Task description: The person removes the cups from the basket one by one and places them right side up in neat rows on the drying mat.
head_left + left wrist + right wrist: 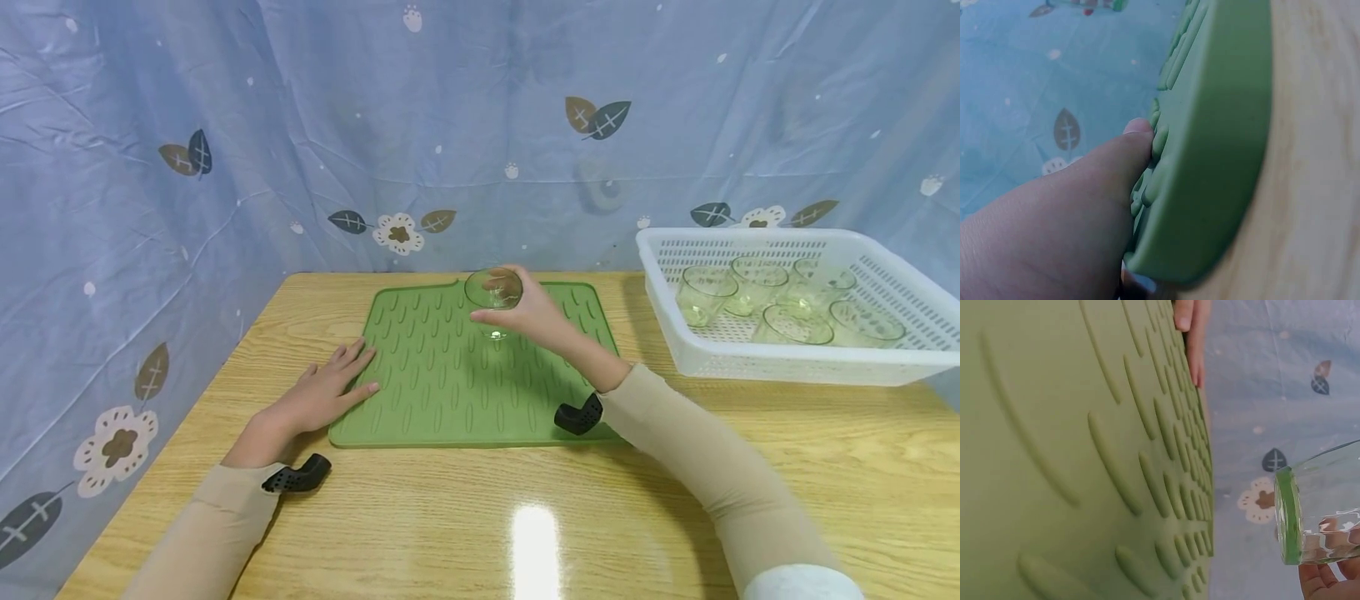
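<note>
Glass and upright, the tumbler (483, 295) is gripped between the right hand's (534, 311) thumb and curled fingers, its base apart from the green mat (435, 396) near the bench's (420, 517) far edge; the left hand (324, 393), fingers straight, rests on the mat's left edge.

The place appears to be a table corner, closed in by a blue hanging cloth (480, 100) with printed leaves and flowers. This cloth stands behind the table (420, 517) and along its left side, so which kind of room it belongs to cannot be told. The wood-grain table top, the ridged green mat (435, 383) and the white basket (795, 364) with clear glasses (697, 312) give it a household, kitchen-like character.
</note>
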